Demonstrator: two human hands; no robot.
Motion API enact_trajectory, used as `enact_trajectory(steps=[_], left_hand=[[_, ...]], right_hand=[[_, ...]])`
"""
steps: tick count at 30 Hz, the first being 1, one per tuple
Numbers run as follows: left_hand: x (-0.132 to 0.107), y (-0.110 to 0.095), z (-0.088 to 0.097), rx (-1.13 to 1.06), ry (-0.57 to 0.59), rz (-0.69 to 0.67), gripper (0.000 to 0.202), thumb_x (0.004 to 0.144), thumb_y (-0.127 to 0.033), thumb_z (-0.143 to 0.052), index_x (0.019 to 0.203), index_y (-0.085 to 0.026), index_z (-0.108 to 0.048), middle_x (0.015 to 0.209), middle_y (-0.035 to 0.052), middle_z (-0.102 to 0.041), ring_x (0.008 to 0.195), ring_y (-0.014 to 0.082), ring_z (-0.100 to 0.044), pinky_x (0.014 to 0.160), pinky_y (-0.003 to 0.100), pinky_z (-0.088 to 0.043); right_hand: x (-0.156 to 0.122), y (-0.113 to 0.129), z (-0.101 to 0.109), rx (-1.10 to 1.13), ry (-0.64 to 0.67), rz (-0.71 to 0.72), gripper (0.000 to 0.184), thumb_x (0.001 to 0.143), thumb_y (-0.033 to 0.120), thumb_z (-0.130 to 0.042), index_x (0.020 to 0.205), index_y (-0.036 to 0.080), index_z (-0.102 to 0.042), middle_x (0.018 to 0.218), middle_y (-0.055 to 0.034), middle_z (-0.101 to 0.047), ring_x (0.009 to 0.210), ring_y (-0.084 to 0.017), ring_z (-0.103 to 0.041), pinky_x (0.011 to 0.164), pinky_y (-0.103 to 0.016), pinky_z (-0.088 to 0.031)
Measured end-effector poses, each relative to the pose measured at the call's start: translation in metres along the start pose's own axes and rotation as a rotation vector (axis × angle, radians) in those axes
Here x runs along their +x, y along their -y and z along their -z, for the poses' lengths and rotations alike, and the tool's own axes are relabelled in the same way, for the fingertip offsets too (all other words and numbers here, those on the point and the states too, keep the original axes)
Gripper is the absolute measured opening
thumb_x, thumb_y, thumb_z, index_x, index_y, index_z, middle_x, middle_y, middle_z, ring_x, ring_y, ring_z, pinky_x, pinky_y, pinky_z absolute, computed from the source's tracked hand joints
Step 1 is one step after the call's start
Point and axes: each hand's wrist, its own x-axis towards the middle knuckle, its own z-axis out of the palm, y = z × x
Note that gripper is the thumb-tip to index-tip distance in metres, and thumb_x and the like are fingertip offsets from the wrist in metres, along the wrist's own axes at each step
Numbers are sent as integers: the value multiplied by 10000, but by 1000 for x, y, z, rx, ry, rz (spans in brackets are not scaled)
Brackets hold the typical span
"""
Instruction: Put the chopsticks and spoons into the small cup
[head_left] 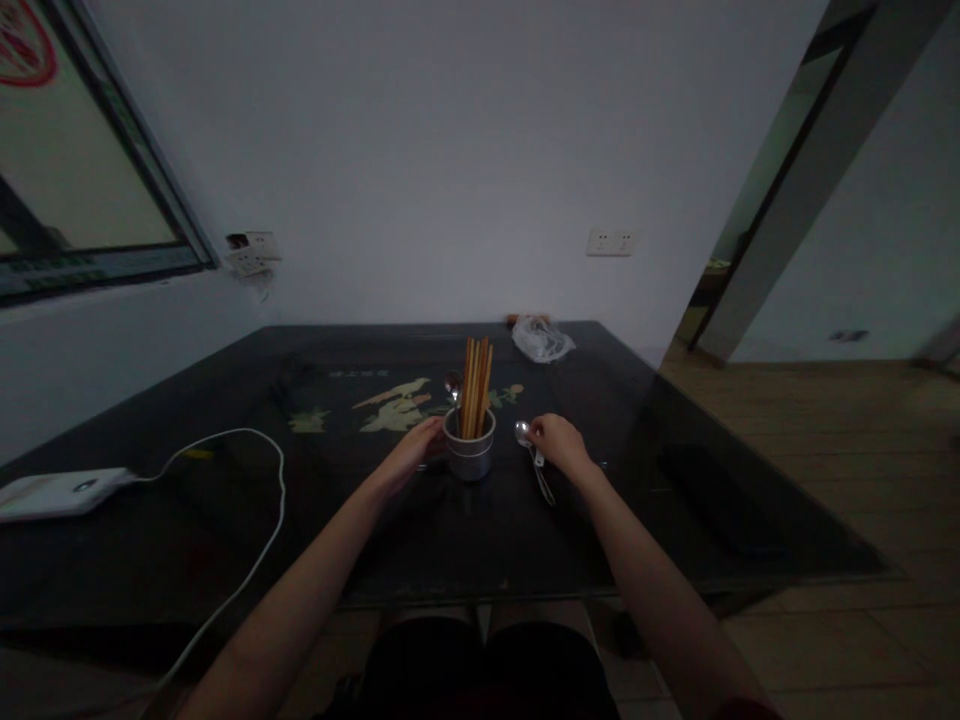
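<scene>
A grey cup (469,460) stands upright on the dark table, holding a bunch of wooden chopsticks (475,388) and a metal spoon (453,384) on their left. My left hand (420,445) is closed against the cup's left side, its fingertips partly hidden. To the right of the cup, my right hand (559,440) pinches a metal spoon (523,432) near its bowl. The shiny handle end (545,488) points toward the table's front edge; whether more than one spoon lies there I cannot tell.
A crumpled clear plastic bag (541,340) lies at the back near the wall. On the left, a white device (64,494) trails a white cable (282,490) over the front edge. A dark flat object (720,500) lies on the right. Bird and flower pictures decorate the tabletop (615,380).
</scene>
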Motion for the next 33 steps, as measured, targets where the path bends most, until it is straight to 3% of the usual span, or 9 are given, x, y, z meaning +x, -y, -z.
enact_trajectory(steps=[4, 9, 14, 19, 24, 33], left_hand=[[-1, -2, 4, 127, 57, 5, 339, 723, -322, -633, 1022, -165, -604, 1100, 75, -644, 1032, 225, -589, 923, 379, -425], [-5, -9, 12, 250, 175, 12, 374, 739, -285, -584, 1100, -188, -578, 1193, 70, -606, 1120, 244, -542, 947, 394, -412], [-4, -8, 17, 281, 281, -13, 496, 692, -180, -589, 1185, -194, -530, 1289, 84, -548, 1180, 254, -508, 983, 410, -395], [-8, -12, 13, 274, 364, -15, 566, 716, -211, -649, 1254, -195, -473, 1338, 105, -509, 1209, 252, -493, 1024, 418, -366], [-9, -12, 9, 296, 358, -47, 614, 701, -263, -709, 1258, -177, -466, 1343, 129, -503, 1215, 260, -493, 1047, 436, -349], [-1, 7, 1, 356, 256, -166, 763, 651, -284, -769, 1309, -159, -405, 1334, 163, -499, 1201, 283, -505, 1048, 476, -356]], right_hand=[[-4, 3, -2, -68, 33, 8, 194, 824, 351, -572, 853, 206, -698, 958, -87, -680, 958, -217, -611, 704, -253, -424], [-5, 4, -2, -120, 56, 11, 225, 834, 367, -555, 878, 202, -702, 973, -96, -682, 929, -223, -624, 674, -260, -428], [-7, 8, 0, -125, 78, -5, 197, 823, 339, -570, 863, 195, -698, 954, -93, -686, 916, -228, -632, 656, -264, -426], [-9, 11, 2, -161, 96, -2, 181, 803, 342, -616, 864, 190, -695, 970, -97, -683, 925, -228, -630, 678, -265, -424], [-11, 14, 1, -219, 86, 34, 200, 811, 347, -613, 867, 172, -691, 982, -112, -679, 941, -247, -620, 701, -288, -426], [-9, 16, -5, -214, 110, -7, 247, 854, 324, -514, 893, 151, -686, 1006, -133, -666, 950, -248, -620, 716, -298, -416]])
